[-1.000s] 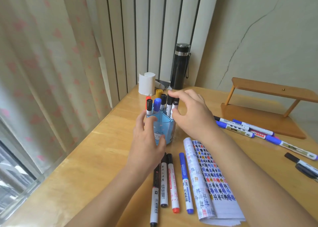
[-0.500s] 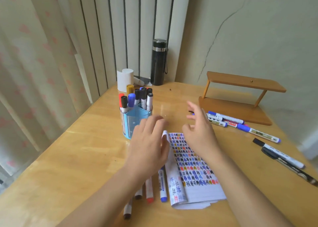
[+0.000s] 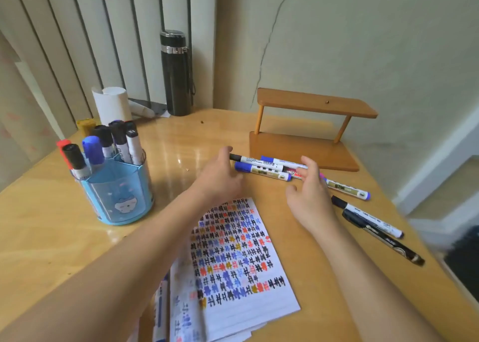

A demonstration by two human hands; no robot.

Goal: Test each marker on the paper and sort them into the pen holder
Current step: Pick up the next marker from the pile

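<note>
the blue pen holder (image 3: 116, 194) is standing upright on the left of the wooden surface (image 3: 51, 233). its rear compartments are holding six capped markers, caps up. a red-capped one (image 3: 63, 144), a black-capped one (image 3: 74, 156) and a blue-capped one (image 3: 92, 150) are sitting on the left side, and three dark-capped ones (image 3: 118, 134) are leaning together behind them. the test paper (image 3: 241, 258), filled with rows of coloured marks, is lying just right of the holder, partly under the left forearm. another blue marker (image 3: 160, 308) is lying along its left edge.

a bunch of loose markers (image 3: 269, 167) is lying side by side in front of the wooden rack (image 3: 298, 147). two black pens (image 3: 368, 217) are resting further right, near the surface's edge.

the left hand (image 3: 220, 176) is reaching past the top of the paper, with its thumb touching the black cap of the rearmost loose marker (image 3: 256, 159). its fingers are curling beside the next marker's blue cap (image 3: 242, 167), but blur is hiding them, so i cannot tell whether they are pinching anything. the right hand (image 3: 308, 194) is hovering at the other end of the bunch. it is released, with its fingers straight, its fingertips (image 3: 305, 164) over a red-labelled marker (image 3: 293, 172) and its thumb spread apart, and it is gripping nothing.
</note>
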